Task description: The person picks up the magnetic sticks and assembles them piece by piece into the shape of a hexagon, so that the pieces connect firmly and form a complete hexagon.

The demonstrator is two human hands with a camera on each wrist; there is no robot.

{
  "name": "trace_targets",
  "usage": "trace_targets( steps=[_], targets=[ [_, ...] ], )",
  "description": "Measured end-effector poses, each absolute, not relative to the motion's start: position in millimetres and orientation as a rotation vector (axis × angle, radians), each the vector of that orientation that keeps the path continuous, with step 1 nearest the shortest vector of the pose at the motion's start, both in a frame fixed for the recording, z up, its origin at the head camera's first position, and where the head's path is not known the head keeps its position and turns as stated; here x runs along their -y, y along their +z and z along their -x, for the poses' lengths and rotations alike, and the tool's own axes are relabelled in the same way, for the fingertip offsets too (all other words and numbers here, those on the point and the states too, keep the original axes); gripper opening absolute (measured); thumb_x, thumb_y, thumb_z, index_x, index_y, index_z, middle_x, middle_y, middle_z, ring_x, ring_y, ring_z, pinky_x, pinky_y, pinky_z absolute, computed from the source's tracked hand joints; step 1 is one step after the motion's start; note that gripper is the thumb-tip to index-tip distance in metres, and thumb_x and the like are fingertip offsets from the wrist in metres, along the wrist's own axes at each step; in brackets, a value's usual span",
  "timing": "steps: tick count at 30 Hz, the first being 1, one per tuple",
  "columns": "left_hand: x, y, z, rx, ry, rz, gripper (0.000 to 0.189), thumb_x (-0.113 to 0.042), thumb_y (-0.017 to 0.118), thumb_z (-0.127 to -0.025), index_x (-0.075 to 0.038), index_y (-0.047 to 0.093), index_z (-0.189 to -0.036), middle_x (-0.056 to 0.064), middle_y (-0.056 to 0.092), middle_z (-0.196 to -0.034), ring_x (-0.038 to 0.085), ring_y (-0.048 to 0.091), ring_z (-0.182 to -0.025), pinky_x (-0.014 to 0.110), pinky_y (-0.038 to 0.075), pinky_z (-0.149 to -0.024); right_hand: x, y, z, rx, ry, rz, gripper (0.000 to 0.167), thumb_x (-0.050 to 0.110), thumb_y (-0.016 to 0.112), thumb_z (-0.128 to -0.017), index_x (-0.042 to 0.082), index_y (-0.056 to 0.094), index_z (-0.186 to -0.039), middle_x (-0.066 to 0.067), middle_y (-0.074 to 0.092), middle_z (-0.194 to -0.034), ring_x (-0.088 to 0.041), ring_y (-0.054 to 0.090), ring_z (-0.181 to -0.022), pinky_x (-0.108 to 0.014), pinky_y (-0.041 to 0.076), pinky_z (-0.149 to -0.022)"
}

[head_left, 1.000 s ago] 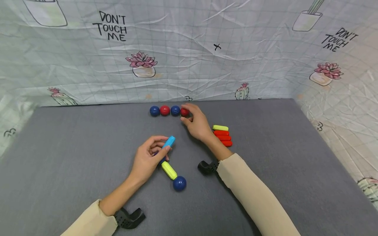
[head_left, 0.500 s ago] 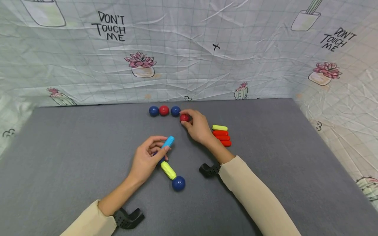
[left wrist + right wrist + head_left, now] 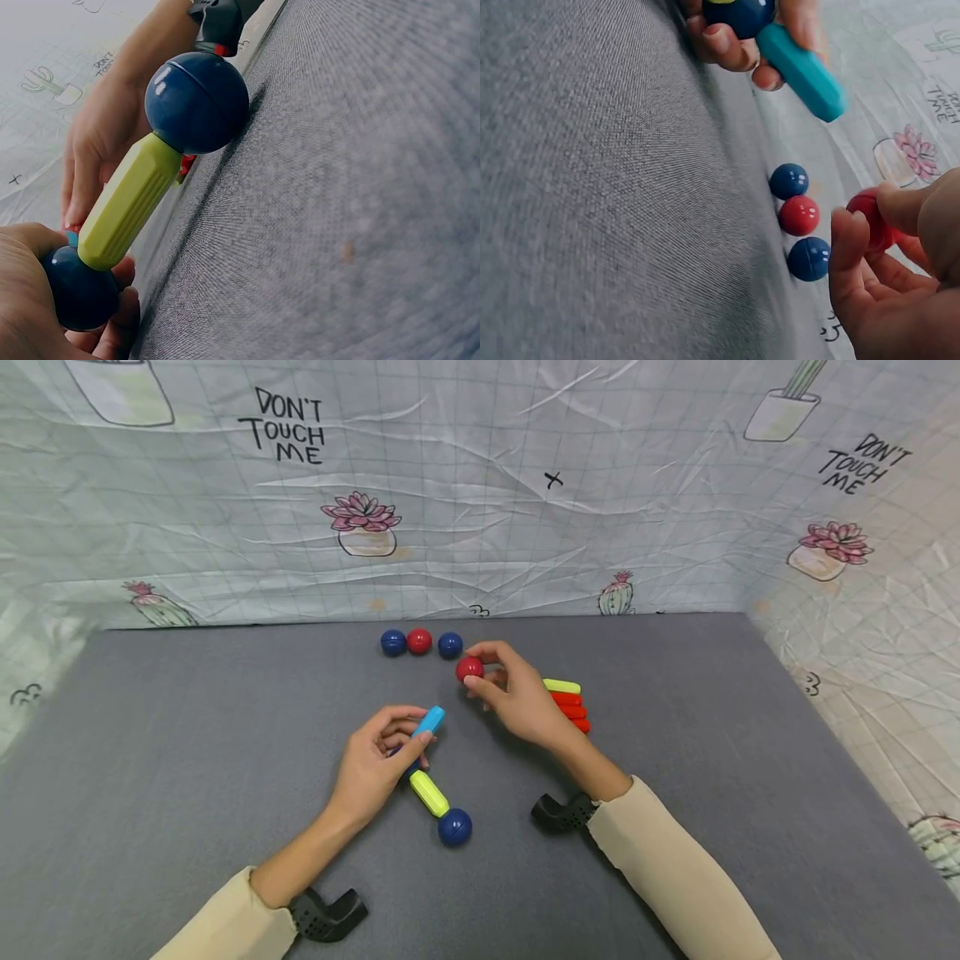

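My left hand (image 3: 378, 760) holds a joined piece by its dark blue ball (image 3: 81, 289), which the fingers mostly cover in the head view. A light blue rod (image 3: 430, 720) sticks out from that ball past the thumb. From its other side a yellow-green rod (image 3: 430, 794) runs to a second dark blue ball (image 3: 455, 827). Between thumb and fingers, my right hand (image 3: 521, 697) pinches a red ball (image 3: 469, 670). In the right wrist view this red ball (image 3: 871, 219) is apart from the light blue rod (image 3: 802, 73).
At the back of the grey table (image 3: 225, 735) lie a blue ball (image 3: 393, 642), a red ball (image 3: 419, 641) and another blue ball (image 3: 450, 645). Several red rods (image 3: 572, 712) and a yellow-green rod (image 3: 562, 686) lie beyond the right forearm, partly hidden. A printed cloth (image 3: 480, 527) hangs behind.
My right hand has taken the red ball from the right end of the back row and drawn it nearer. The neighbouring blue ball has shifted slightly right. My left hand has stayed in place.
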State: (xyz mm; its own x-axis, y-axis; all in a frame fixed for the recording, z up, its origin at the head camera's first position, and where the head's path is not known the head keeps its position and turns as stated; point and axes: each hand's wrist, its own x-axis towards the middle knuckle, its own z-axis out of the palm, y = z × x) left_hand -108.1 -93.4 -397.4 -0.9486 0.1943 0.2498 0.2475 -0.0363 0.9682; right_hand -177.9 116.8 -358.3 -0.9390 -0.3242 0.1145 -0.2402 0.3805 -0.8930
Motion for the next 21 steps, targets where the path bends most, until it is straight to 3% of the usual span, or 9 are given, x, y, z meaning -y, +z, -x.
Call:
trace_targets(
  steps=[12,21],
  targets=[
    [94,-398,108,2.153,-2.188,0.485,0.027,-0.004,0.063,-0.092,0.0,0.058,-0.118,0.019,0.063,-0.094,0.026,0.061,-0.063,0.03,0.052,-0.062,-132,-345,174,-2.311,-1.784,0.675,0.034,0.01,0.06,-0.095,0.006,0.057,-0.129,-0.01,0.057,-0.119,-0.04,0.06,-0.1,-0.043,0.052,-0.083],
    [94,-398,110,2.139,-2.194,0.494,0.028,0.0,0.062,-0.092,0.002,0.057,-0.119,0.024,0.063,-0.095,0.026,0.06,-0.062,0.031,0.052,-0.061,-128,-356,178,-2.282,-1.747,0.717,0.038,0.01,0.062,-0.094,0.007,0.055,-0.131,-0.007,0.056,-0.125,-0.026,0.061,-0.1,-0.037,0.053,-0.082]
  ],
)
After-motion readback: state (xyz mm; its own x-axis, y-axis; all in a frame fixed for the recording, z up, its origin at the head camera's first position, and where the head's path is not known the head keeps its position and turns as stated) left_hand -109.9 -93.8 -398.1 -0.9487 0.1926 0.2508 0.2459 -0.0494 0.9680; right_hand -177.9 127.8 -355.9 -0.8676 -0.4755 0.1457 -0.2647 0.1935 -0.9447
